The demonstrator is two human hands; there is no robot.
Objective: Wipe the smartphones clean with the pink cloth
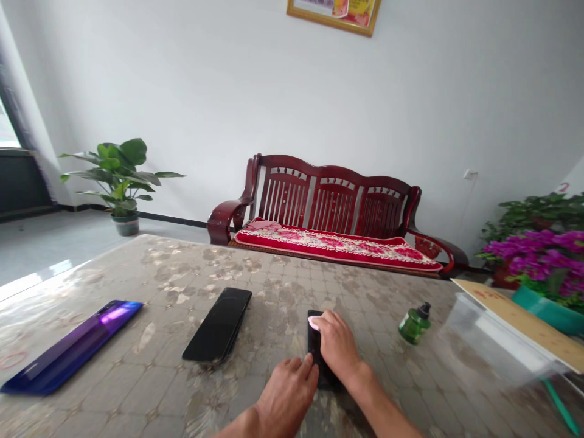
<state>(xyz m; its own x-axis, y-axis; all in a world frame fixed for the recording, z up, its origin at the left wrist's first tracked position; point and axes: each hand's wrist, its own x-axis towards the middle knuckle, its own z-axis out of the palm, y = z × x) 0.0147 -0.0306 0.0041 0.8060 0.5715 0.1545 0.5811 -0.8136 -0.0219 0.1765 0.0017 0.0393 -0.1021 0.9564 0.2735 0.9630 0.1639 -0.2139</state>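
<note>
A black smartphone lies on the table in front of me, partly covered by both hands. My left hand is closed at its lower left edge, fingertips on the phone. My right hand pinches a small whitish-pink piece of cloth or tissue against the top part of the screen; most of that piece is hidden by the fingers. To the left, a second black phone rests face up. Farther left lies a shiny blue-purple phone back or phone.
A small green bottle with a black cap stands right of my hands. Beyond it are a clear plastic box with a tan board on top and a teal flowerpot. A red wooden bench stands behind the patterned table.
</note>
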